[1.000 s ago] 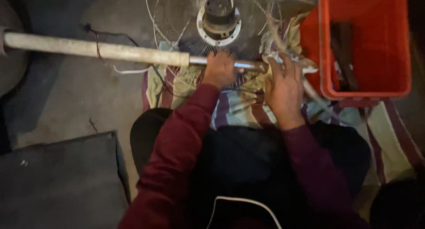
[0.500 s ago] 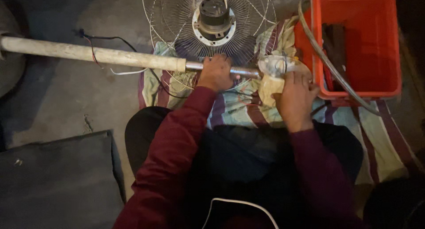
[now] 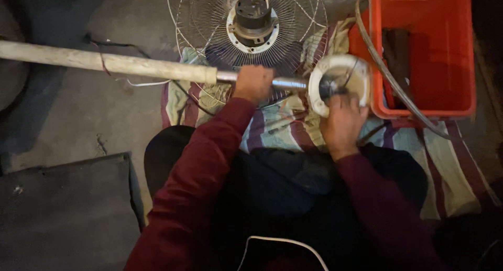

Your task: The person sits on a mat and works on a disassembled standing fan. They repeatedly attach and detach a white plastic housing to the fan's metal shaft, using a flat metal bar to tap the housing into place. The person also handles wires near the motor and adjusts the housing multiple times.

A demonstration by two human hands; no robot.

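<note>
Fan pole [image 3: 157, 67], running off-frame at left above the striped cloth [image 3: 283, 129], is gripped by the closed left hand [image 3: 253, 83], while the right hand [image 3: 341, 125] clasps the round white housing [image 3: 338, 74], its inside too dim to make out.

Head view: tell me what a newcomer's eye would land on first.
The bright red crate at upper right stands out most. Next comes the long pole running in from the left, with the left hand wrapped around its metal end and the right hand at the round white housing. Above them lies a wire fan guard with its motor.
</note>
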